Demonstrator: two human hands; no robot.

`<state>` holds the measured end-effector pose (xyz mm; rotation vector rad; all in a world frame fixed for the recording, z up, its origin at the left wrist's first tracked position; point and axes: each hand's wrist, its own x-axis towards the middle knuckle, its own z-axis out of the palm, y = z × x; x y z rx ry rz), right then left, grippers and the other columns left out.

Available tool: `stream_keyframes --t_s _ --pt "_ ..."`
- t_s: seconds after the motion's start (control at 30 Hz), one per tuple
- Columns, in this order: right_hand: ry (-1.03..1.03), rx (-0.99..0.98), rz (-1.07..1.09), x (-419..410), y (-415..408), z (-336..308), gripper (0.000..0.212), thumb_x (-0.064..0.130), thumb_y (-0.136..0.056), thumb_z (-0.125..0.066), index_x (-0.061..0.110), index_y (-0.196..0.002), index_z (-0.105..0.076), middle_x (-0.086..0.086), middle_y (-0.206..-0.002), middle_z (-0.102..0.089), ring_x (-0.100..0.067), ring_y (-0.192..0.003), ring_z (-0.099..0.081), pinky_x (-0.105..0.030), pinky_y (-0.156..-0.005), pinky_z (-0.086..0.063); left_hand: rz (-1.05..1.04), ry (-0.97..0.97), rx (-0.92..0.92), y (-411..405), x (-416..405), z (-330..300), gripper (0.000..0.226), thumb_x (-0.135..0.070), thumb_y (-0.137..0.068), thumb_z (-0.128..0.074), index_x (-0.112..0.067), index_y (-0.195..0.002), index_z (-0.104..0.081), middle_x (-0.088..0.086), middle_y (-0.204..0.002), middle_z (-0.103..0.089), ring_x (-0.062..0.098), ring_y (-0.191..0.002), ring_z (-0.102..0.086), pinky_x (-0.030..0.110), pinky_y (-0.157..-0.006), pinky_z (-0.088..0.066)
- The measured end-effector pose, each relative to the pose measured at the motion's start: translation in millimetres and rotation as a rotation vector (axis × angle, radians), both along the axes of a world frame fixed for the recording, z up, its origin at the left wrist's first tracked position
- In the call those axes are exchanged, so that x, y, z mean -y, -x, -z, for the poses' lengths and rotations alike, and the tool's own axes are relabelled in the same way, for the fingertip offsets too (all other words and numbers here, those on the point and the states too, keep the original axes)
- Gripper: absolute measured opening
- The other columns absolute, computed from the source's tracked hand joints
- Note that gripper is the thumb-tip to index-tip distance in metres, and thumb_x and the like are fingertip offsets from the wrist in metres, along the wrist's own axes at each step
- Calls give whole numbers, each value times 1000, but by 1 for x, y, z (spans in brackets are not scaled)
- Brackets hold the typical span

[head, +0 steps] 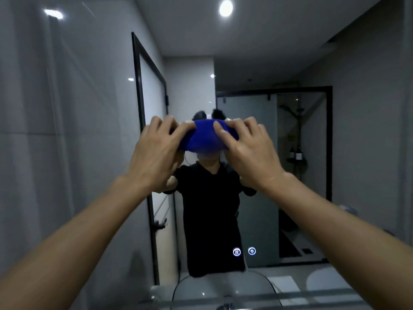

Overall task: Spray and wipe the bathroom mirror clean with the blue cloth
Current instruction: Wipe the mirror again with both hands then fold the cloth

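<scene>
Both arms are raised and extended toward the bathroom mirror (257, 74). The left hand (156, 151) and the right hand (250, 148) are level with each other, with the blue cloth (202, 139) bunched between them. The left hand's fingers (176, 130) curl over the cloth's left edge; the right hand's fingers (223, 128) press over its right edge. Both hands are closed on the cloth, thumbs toward each other. The cloth sits at the fingertips, on the far side of the hands, close against the glass; actual contact with the glass cannot be confirmed. Its lower edge is blurred.

Directly beyond the hands, the mirror reflects a person in a dark top (210, 209), the cloth covering the head area. Below the right hand, low on the glass, two round lit touch icons (244, 251) sit side by side. Beyond the right hand, the reflection shows a black-framed shower enclosure (312, 175) with bottles on a shelf. Beyond the left hand, a black-framed door (152, 97) appears in reflection, and left of it a grey tiled wall (55, 130). Below both forearms, a basin (223, 291) is set in the tabletop (290, 298).
</scene>
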<state>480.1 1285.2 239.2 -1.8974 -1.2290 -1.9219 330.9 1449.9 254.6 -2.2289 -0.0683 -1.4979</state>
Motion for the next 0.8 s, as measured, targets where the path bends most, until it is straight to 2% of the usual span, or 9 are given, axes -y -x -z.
stream_keyframes --t_s 0.13,0.23,0.4,0.57,0.67,0.73,0.8 --pt "17 -15 -46 7 -5 61 57 11 -83 -69 10 -137 -54 -18 -126 -58 -35 -97 -50 -41 -74 -36 22 29 -47 -2 1 57 66 -12 -65 -82 -19 -123 -51 14 -102 -55 34 -87 -46 44 -70 -46" --pt "64 -56 -90 16 -6 106 60 7 -80 -70 12 -138 -55 -18 -126 -58 -34 -97 -47 -41 -75 -37 18 57 -104 -1 5 101 64 -11 -68 -78 -18 -124 -49 16 -103 -57 37 -87 -52 45 -70 -47" --pt "116 -144 -144 24 -4 182 58 7 -76 -76 13 -132 -60 -16 -119 -62 -33 -91 -54 -41 -73 -40 33 143 -210 1 14 179 61 -12 -69 -74 -19 -125 -48 15 -102 -57 37 -88 -52 43 -69 -46" --pt "174 -175 -130 26 0 265 48 7 -80 -63 13 -127 -60 -15 -116 -62 -32 -90 -55 -41 -71 -44 43 193 -300 4 18 257 75 -14 -56 -87 -19 -122 -51 11 -95 -59 27 -82 -44 37 -61 -46" --pt "218 -234 -111 24 5 307 42 12 -81 -56 15 -123 -61 -12 -111 -64 -30 -90 -51 -41 -72 -44 34 227 -380 5 18 296 78 -20 -51 -88 -21 -120 -53 7 -95 -55 25 -81 -41 34 -65 -40" --pt "252 -277 -118 24 9 329 40 18 -79 -65 18 -119 -65 -10 -108 -65 -28 -91 -49 -39 -71 -49 39 255 -414 6 15 320 72 -21 -56 -84 -23 -120 -53 5 -98 -48 25 -81 -42 33 -69 -35" --pt "309 -359 -137 23 13 344 58 24 -64 -84 19 -118 -63 -10 -110 -60 -28 -92 -48 -38 -68 -54 33 285 -440 6 13 339 74 -21 -53 -87 -24 -119 -53 3 -99 -46 24 -80 -43 32 -67 -41"
